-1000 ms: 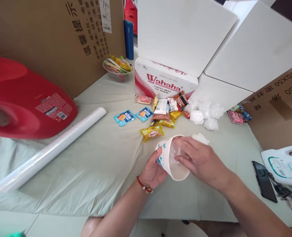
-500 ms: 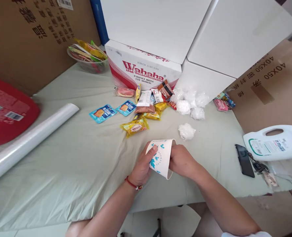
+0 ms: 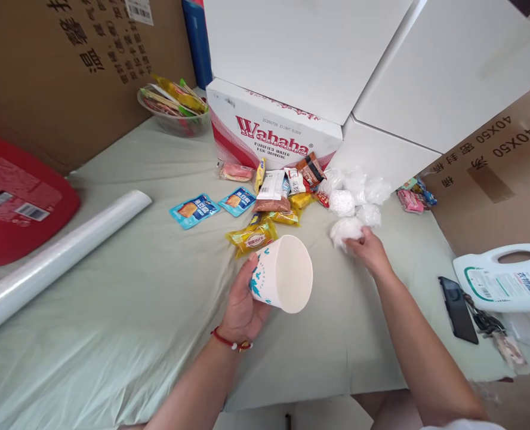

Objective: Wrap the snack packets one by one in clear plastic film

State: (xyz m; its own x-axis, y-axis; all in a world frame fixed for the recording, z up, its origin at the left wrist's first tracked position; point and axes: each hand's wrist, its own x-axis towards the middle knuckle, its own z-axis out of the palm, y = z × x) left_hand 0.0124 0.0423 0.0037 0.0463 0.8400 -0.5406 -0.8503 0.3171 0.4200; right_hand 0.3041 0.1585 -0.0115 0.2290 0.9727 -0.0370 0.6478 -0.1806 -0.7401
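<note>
My left hand (image 3: 242,304) grips a white paper cup (image 3: 265,278) printed with blue-green leaves. The cup is tilted, its mouth facing right and up toward me, and its inside shows bare. To the right, my right hand (image 3: 370,251) has its fingers closed on a white crumpled bundle (image 3: 345,232), perhaps thin plastic, at table height. Several similar white bundles (image 3: 342,203) lie just behind it. A yellow snack packet (image 3: 252,237) lies directly behind the cup, in front of a heap of other packets (image 3: 274,191).
Two blue packets (image 3: 194,210) lie left of the heap, before a Wahaha carton (image 3: 276,134). A clear bowl of wrapped snacks (image 3: 175,122) stands at the back left. Left is a plastic film roll (image 3: 68,257); right are a phone (image 3: 457,310) and a white jug (image 3: 507,278).
My right hand has come out of the cup and moved right onto the nearest white bundle. My left hand has turned the cup's mouth more toward me. The view has shifted slightly.
</note>
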